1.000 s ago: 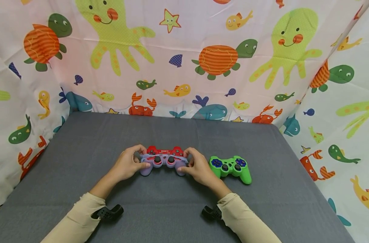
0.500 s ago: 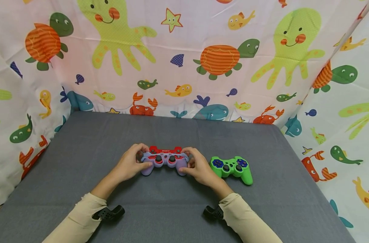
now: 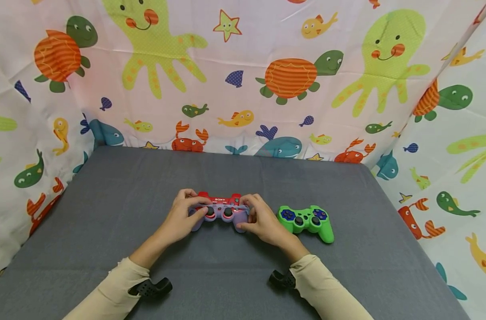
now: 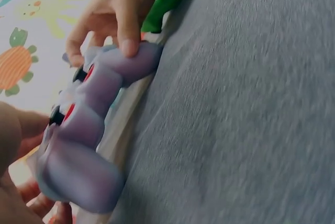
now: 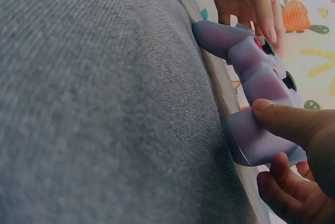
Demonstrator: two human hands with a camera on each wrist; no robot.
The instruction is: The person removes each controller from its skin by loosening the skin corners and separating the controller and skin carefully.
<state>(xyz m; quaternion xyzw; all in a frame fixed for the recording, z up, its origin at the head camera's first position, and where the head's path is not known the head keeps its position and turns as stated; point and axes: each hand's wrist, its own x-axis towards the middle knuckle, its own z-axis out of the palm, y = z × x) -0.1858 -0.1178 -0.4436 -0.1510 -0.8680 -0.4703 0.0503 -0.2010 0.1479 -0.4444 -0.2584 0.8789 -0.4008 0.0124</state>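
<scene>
Grey cloth covers the table (image 3: 106, 231), and sea-creature curtains (image 3: 243, 89) hang behind it and down both sides. From the left, a cream sleeve (image 3: 110, 293) leads to the left hand (image 3: 180, 220), whose fingers curl round the left grip of a red controller (image 3: 218, 198) wearing a lilac silicone cover (image 3: 220, 215); the thumb lies on the cover's front. This controller sits on the cloth near the middle of the table, two black thumbsticks showing. The right hand (image 3: 263, 220) grips the controller's other end, fingers curled over its top edge and thumb pressed on the right grip (image 5: 261, 140). Just beside that hand, to the right, a green controller (image 3: 307, 220) with blue buttons rests on the cloth, untouched.
</scene>
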